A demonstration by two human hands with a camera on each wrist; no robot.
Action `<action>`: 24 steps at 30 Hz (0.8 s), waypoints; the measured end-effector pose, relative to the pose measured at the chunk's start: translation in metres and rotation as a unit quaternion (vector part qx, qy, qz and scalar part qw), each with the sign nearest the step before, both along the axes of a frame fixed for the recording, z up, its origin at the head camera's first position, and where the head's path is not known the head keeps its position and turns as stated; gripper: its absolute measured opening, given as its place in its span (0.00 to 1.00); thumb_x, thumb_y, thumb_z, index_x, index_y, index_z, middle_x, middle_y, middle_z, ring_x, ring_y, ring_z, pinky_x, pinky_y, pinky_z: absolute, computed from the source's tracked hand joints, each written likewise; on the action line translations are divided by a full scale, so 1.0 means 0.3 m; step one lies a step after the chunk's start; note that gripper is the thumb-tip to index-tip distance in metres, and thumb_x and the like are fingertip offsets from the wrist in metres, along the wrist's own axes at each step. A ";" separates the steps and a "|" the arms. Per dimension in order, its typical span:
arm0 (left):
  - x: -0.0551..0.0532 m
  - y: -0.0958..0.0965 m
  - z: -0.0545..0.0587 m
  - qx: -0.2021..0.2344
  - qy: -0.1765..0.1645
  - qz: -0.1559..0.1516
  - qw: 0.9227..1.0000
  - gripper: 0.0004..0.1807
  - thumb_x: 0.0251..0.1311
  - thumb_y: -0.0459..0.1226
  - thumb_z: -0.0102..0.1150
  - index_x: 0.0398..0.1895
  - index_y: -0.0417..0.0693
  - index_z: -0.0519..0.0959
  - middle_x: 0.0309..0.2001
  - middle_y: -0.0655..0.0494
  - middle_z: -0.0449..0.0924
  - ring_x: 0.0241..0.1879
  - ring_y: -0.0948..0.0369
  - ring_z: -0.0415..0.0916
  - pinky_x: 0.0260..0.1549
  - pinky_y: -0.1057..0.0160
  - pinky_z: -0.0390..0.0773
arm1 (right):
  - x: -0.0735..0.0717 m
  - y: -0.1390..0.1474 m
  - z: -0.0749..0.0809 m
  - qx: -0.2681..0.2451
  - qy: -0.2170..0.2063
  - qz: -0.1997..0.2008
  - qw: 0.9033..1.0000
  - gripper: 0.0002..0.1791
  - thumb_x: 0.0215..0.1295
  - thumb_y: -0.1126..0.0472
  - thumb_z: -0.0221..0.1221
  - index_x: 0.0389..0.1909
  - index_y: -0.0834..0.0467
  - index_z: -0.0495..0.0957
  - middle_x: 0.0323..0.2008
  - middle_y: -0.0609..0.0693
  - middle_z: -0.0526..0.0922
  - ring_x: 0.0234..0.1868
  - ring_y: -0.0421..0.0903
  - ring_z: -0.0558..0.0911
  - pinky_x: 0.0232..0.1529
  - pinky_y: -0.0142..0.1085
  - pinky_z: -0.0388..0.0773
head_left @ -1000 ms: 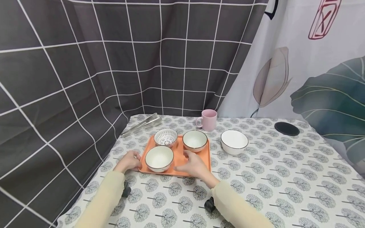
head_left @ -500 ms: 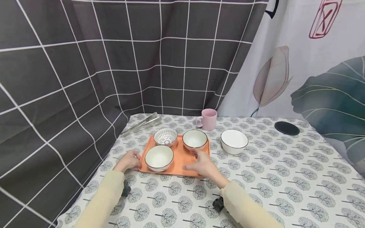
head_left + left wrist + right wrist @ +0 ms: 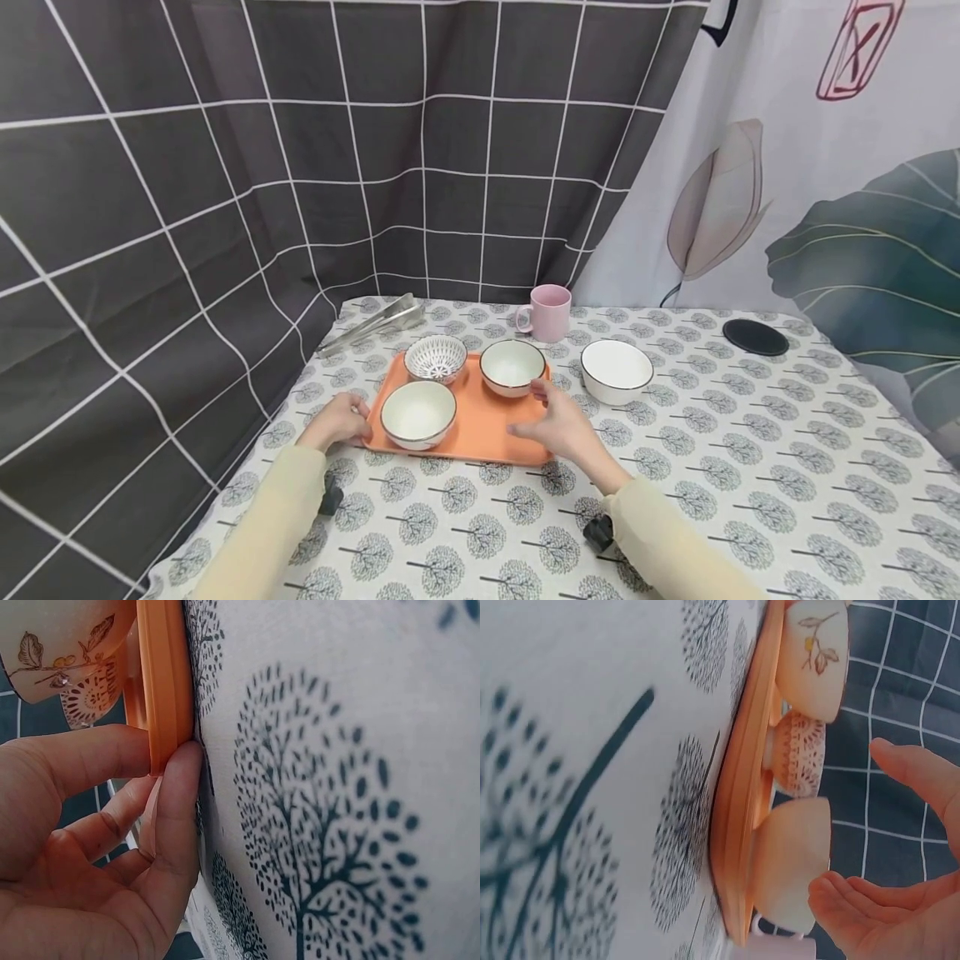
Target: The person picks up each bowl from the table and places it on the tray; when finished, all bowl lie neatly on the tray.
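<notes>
An orange tray (image 3: pixel 487 429) lies on the table with three bowls on it. At its near left corner my left hand (image 3: pixel 339 421) pinches the rim; the left wrist view shows the thumb and forefinger on either side of the orange edge (image 3: pixel 166 682). My right hand (image 3: pixel 562 425) is over the tray's right part, thumb and fingers spread apart and holding nothing. Closest to it is a pale bowl (image 3: pixel 512 367) at the tray's back right. A cream bowl (image 3: pixel 417 412) with a leaf print sits front left, and a small patterned bowl (image 3: pixel 436 358) stands behind it.
A white bowl (image 3: pixel 617 375) stands on the table right of the tray. Behind the tray is a pink mug (image 3: pixel 550 315), with metal tongs (image 3: pixel 371 327) at the back left. A black round coaster-like disc (image 3: pixel 755 337) lies far right. Dark checked cloth (image 3: pixel 450 150) hangs behind.
My right hand has moved rightward across the tray, away from the cream bowl toward the tray's right edge. The left hand, tray and bowls have stayed put.
</notes>
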State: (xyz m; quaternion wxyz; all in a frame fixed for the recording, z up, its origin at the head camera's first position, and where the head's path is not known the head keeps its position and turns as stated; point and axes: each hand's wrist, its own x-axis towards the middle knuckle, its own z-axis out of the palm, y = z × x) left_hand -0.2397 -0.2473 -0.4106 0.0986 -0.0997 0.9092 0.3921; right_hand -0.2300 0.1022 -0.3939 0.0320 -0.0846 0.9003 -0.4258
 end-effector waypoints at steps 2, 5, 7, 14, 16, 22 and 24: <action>-0.001 -0.001 0.001 -0.001 0.000 0.001 1.000 0.14 0.37 0.25 0.62 0.32 0.36 0.74 0.34 0.44 0.76 0.25 0.58 0.77 0.25 0.65 0.81 | -0.005 0.017 0.002 0.002 0.002 -0.004 1.000 0.48 0.46 0.53 0.73 0.68 0.63 0.63 0.65 0.60 0.72 0.64 0.61 0.72 0.64 0.56 0.69; -0.005 -0.001 -0.001 0.000 0.001 0.002 1.000 0.14 0.36 0.25 0.63 0.32 0.36 0.74 0.35 0.43 0.77 0.26 0.58 0.77 0.25 0.65 0.81 | -0.015 0.044 0.006 0.009 0.016 -0.009 1.000 0.48 0.46 0.52 0.73 0.68 0.64 0.63 0.65 0.62 0.72 0.64 0.61 0.72 0.64 0.56 0.69; -0.007 -0.002 -0.001 -0.002 0.000 0.003 1.000 0.14 0.35 0.25 0.63 0.31 0.36 0.74 0.36 0.43 0.77 0.26 0.58 0.77 0.25 0.65 0.80 | -0.023 0.064 0.009 0.015 0.028 -0.011 0.999 0.49 0.46 0.52 0.73 0.68 0.66 0.62 0.65 0.64 0.71 0.65 0.62 0.71 0.65 0.56 0.68; -0.003 0.000 -0.001 -0.009 -0.001 0.007 1.000 0.15 0.36 0.25 0.63 0.32 0.36 0.74 0.37 0.43 0.77 0.28 0.57 0.77 0.25 0.65 0.80 | -0.056 0.135 0.027 0.031 0.036 -0.030 0.998 0.54 0.48 0.50 0.72 0.70 0.70 0.56 0.67 0.69 0.64 0.66 0.66 0.68 0.65 0.58 0.67; -0.002 -0.001 0.000 -0.008 0.000 0.007 1.000 0.14 0.36 0.25 0.62 0.31 0.36 0.74 0.36 0.43 0.77 0.27 0.57 0.77 0.25 0.65 0.80 | -0.067 0.155 0.032 0.033 0.039 -0.040 0.998 0.56 0.47 0.50 0.73 0.70 0.71 0.54 0.68 0.70 0.63 0.66 0.67 0.67 0.66 0.58 0.65; 0.000 0.002 0.005 -0.002 0.000 0.007 1.000 0.15 0.35 0.25 0.62 0.31 0.36 0.73 0.37 0.43 0.76 0.27 0.57 0.76 0.24 0.65 0.80 | -0.096 0.204 0.039 0.041 0.048 -0.070 0.996 0.62 0.45 0.47 0.73 0.72 0.71 0.48 0.69 0.72 0.58 0.68 0.69 0.62 0.68 0.60 0.60; 0.001 0.002 0.007 -0.002 0.001 0.005 1.000 0.15 0.35 0.25 0.62 0.31 0.36 0.73 0.37 0.43 0.76 0.27 0.57 0.76 0.25 0.65 0.80 | -0.105 0.218 0.040 0.045 0.047 -0.080 0.995 0.63 0.45 0.46 0.73 0.73 0.71 0.47 0.69 0.73 0.58 0.68 0.69 0.61 0.69 0.61 0.59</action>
